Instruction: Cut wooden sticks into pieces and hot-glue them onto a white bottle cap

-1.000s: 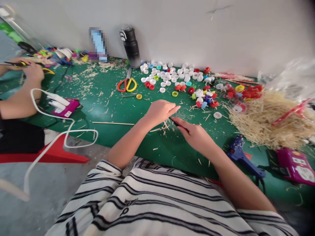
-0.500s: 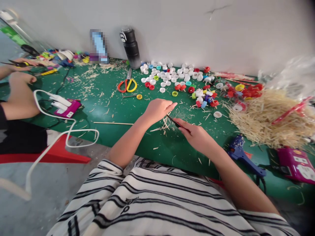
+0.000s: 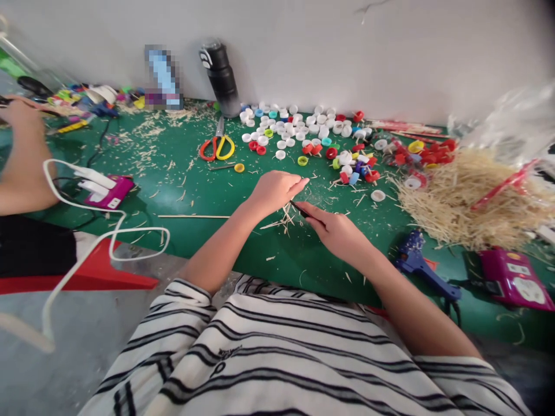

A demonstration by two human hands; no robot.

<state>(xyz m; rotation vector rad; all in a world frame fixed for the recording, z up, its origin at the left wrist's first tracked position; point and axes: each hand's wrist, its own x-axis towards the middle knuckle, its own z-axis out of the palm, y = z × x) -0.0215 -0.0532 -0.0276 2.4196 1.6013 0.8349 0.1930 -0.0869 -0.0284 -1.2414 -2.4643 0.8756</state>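
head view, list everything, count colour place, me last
table: 1, green, middle
wall: 1, grey, back
bottle: 1, black, by wall
blurred object: 1, blue, by bottle
scissors: 1, red-yellow handles, nearer than bottle
caps: many, mostly white, centre
mixed heap: 1, multicoloured, far left
straw heap: 1, pale, right
plastic bag: 1, clear, far right
glue gun: 1, blue, front right
boxes: 2, magenta, left and right
cable: 1, white, left
cutter: 1, yellow, far left
stick: 1, pale, left of centre
shavings: many, pale, scattered
seat: 1, red, lower left
co-worker's arm: 1, bare, far left
tool: 1, black, centre
left hand: 1, bare, centre
right hand: 1, bare, around tool
shirt: 1, black-white, bottom
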